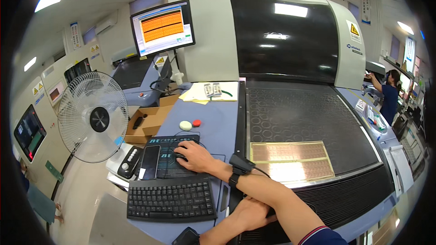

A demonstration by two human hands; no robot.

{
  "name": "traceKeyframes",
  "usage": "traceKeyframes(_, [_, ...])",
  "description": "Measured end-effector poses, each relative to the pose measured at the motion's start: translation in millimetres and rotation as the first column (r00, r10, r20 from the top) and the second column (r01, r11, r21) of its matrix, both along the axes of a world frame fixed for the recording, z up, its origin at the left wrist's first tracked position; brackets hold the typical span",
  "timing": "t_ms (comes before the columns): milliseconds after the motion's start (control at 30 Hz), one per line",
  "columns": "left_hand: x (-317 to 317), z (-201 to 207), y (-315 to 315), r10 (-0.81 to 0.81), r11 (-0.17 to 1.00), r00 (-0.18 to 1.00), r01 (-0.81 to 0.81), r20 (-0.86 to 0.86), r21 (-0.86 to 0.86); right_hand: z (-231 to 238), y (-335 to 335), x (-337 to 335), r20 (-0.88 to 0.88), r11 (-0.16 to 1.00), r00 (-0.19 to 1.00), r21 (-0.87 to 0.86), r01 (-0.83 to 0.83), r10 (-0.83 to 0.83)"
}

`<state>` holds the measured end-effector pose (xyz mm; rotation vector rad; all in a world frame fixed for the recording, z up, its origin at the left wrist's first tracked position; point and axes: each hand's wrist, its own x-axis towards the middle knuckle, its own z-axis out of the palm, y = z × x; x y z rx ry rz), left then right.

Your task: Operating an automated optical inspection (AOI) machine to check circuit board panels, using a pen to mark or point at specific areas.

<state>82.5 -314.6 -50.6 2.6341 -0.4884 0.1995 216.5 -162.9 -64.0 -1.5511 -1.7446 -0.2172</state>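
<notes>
Right forearm (268,189), lower centre, crosses left hand (250,213), grip unclear; right hand (195,156), mid-frame, grips mouse (180,156), apparently pointing; clicking needs steadiness.

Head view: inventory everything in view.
Monitor: 1, black, upper left
Machine: 1, grey, rear
Panel: 1, copper, on machine
Bench: 1, blue, centre
Papers: several, yellowish, centre
Fan: 1, pale, left
Carton: 1, brown, beside fan
Keyboard: 1, black, bench
Mat: 1, black, above keyboard
Mouse: 1, black, on mat
Phone: 1, black, left of mouse
Rounded things: 2, green, red, bench
People: 2, dark clothing, left, right
Left hand: 1, bare, lower centre
Right hand: 1, bare, on mouse
</notes>
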Motion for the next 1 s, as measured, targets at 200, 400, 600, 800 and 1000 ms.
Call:
traceKeyframes(200, [-3,-6,1,0.017,1.000,0.998,-0.017,0.068,0.000,-4,3,-4,0.006,0.998,1.000,0.062,-0.008,0.008])
traceKeyframes(400, [-19,5,-7,-0.042,0.984,0.999,0.038,0.025,0.175,-7,0,-1,-0.003,0.999,1.000,0.040,0.013,-0.013])
traceKeyframes(600, [-74,59,6,-0.033,0.974,0.987,-0.004,0.159,0.225,-8,1,-2,-0.009,0.998,1.000,0.061,0.005,-0.005])
traceKeyframes(800, [-137,55,58,0.267,0.964,0.920,-0.251,0.287,-0.090,-5,4,1,0.001,0.996,1.000,0.093,0.012,-0.012])
traceKeyframes(1000, [-182,111,53,0.369,0.889,0.713,-0.085,0.596,-0.450,-3,6,-5,-0.043,0.998,0.999,0.063,0.012,-0.009])
